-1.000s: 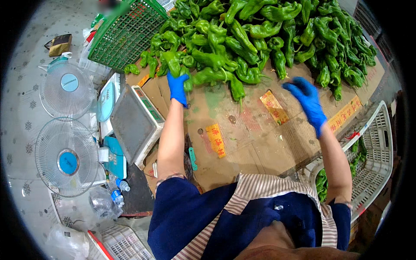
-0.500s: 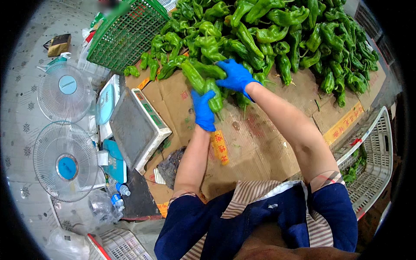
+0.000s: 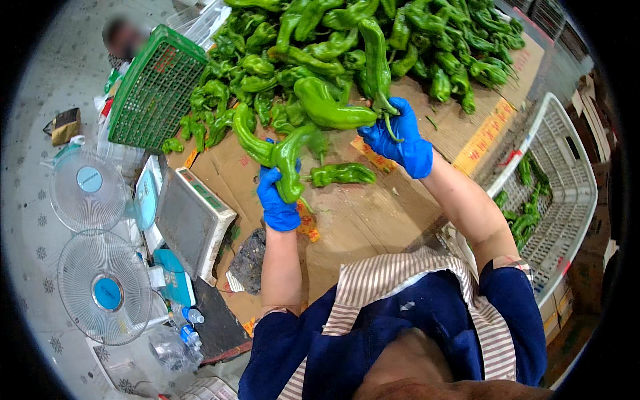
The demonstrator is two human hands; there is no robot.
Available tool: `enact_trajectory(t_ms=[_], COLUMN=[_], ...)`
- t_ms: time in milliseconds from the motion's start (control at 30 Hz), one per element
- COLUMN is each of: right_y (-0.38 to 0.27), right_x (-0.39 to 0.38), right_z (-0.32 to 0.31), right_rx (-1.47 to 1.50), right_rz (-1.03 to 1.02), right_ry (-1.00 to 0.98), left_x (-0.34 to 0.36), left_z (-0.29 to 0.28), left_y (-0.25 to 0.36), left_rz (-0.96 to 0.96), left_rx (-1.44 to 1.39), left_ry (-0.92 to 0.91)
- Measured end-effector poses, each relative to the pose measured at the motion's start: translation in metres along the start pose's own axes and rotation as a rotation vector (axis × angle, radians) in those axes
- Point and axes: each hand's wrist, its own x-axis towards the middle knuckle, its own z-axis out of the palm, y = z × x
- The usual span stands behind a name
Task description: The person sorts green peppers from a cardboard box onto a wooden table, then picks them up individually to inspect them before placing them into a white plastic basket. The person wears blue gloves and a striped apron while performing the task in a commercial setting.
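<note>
Both my hands wear blue gloves. My left hand (image 3: 277, 205) is closed around curved green peppers (image 3: 287, 167), which rise above the fingers; how many it holds is partly hidden. In my right hand (image 3: 404, 141) are two more peppers: a long pepper (image 3: 375, 60) pointing away from me, gripped near its stem, and a thick pepper (image 3: 327, 107) reaching toward the left. One loose pepper (image 3: 343, 174) lies on the cardboard (image 3: 373, 223) between my hands. Beyond them a large heap of green peppers (image 3: 437, 30) spreads across the far side.
A flat weighing scale (image 3: 190, 217) stands to the left, with two fan guards (image 3: 107, 293) past it. A green plastic crate (image 3: 157, 90) leans at the far left, near a person (image 3: 123, 39). At the right, a white crate (image 3: 563, 200) holds some peppers.
My hands have moved apart and nearer to me, away from the heap. The right one now lifts two peppers by their stem ends. My view has shifted right.
</note>
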Motion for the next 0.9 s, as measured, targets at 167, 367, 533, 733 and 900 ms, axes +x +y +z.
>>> enact_trajectory(t_ms=[167, 367, 533, 733, 900], right_y=[-0.053, -0.135, -0.138, -0.068, 0.028], right_x=[-0.126, -0.356, -0.432, -0.313, -0.132], right_z=[0.0, 0.015, 0.021, 0.028, 0.003], right_rx=[-0.489, -1.371, -2.014, -2.088, -2.402], right_rz=[-0.182, -0.804, -0.975, -0.736, -0.603], right_ry=[-0.014, 0.581, 1.114, 0.71, -0.358], left_x=[-0.027, -0.05, -0.039, 0.058, 0.083], left_z=[0.056, 0.186, 0.194, 0.089, 0.029], left_y=[-0.027, -0.107, -0.125, -0.068, -0.047], left_rz=[-0.201, -0.4, 0.232, 0.112, -0.241], left_rx=[-0.069, 0.269, 1.13, 1.904, 2.178], left_ry=[-0.073, -0.47, -0.876, -0.205, 0.077])
